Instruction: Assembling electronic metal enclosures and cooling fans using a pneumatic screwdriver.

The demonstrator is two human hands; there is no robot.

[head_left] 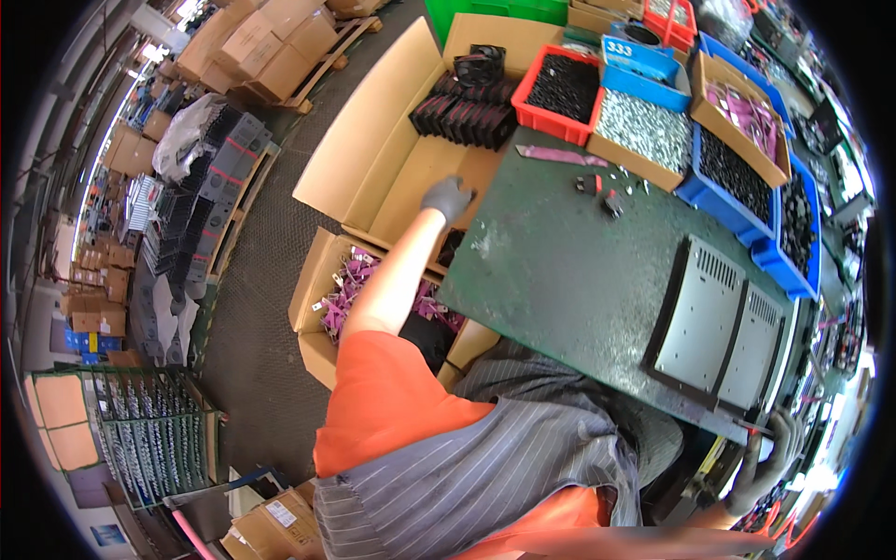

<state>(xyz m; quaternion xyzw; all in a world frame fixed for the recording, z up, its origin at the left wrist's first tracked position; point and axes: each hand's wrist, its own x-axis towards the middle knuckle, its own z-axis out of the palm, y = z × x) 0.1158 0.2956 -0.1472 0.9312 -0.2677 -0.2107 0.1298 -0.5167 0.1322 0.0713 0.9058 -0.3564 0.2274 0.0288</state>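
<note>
We count one large open cardboard box (392, 159) just beyond the left end of the green bench (569, 280), and our gloved left hand (446, 197) hovers over its bare floor; its fingers look curled, but we cannot tell whether they pinch anything. A row of black fans (464, 112) fills the box's far corner.

On the near right part of the bench lie two grey perforated metal panels (719, 327), side by side. Our gloved right hand (765, 462) sits at the bench edge just below them, fingers closed around a thin red-handled tool (752, 428).

A smaller cardboard box (313, 299) below the bench's left end holds pink-tagged parts (350, 285). Along the far side of the bench stand a red bin (523, 105) of black pieces, a carton of silver screws (644, 131) and a blue bin (691, 191) of dark pieces.
</note>
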